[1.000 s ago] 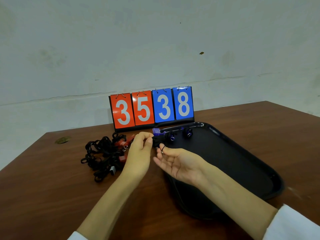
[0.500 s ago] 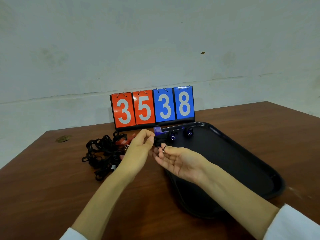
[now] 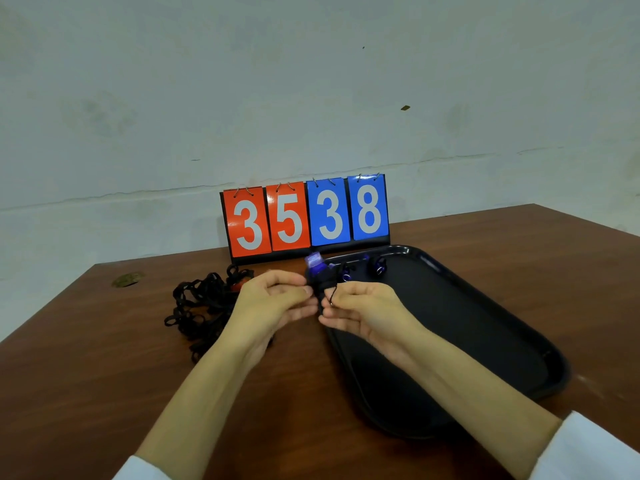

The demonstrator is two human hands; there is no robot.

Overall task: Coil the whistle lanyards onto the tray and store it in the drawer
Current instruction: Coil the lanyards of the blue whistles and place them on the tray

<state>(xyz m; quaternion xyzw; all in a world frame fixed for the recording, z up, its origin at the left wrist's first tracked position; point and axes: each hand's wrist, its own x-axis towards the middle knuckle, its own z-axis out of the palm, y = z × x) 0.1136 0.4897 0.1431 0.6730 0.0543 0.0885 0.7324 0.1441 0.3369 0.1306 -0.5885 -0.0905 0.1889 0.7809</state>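
Held item: one black lanyard (image 3: 320,284), wound into a tight bundle, with a purple whistle (image 3: 313,262) standing up from its top. It sits at frame centre, between the two hands, over the left edge of the tray (image 3: 485,327) as pictured.

Left hand (image 3: 273,301): thumb and forefinger pinch the bundle's left side, the other fingers curled beneath.

Right hand (image 3: 367,310): palm up, fingers curled inward, their tips on the bundle's lower end. A thin cord loop crosses one fingertip.

Tray: black, right of centre, flat on the counter (image 3: 104,375). Two wound whistles (image 3: 377,267) lie at its far left corner.

Left of centre: a loose pile (image 3: 197,306) of black lanyards on the counter, partly hidden by the left hand, a red whistle (image 3: 237,287) among them.

Counter: dark brown wood. A scoreboard (image 3: 304,216) reading 3 5 3 8 stands at its far edge, upper centre.

Room: pale wall (image 3: 311,81) behind, a crack line running across it
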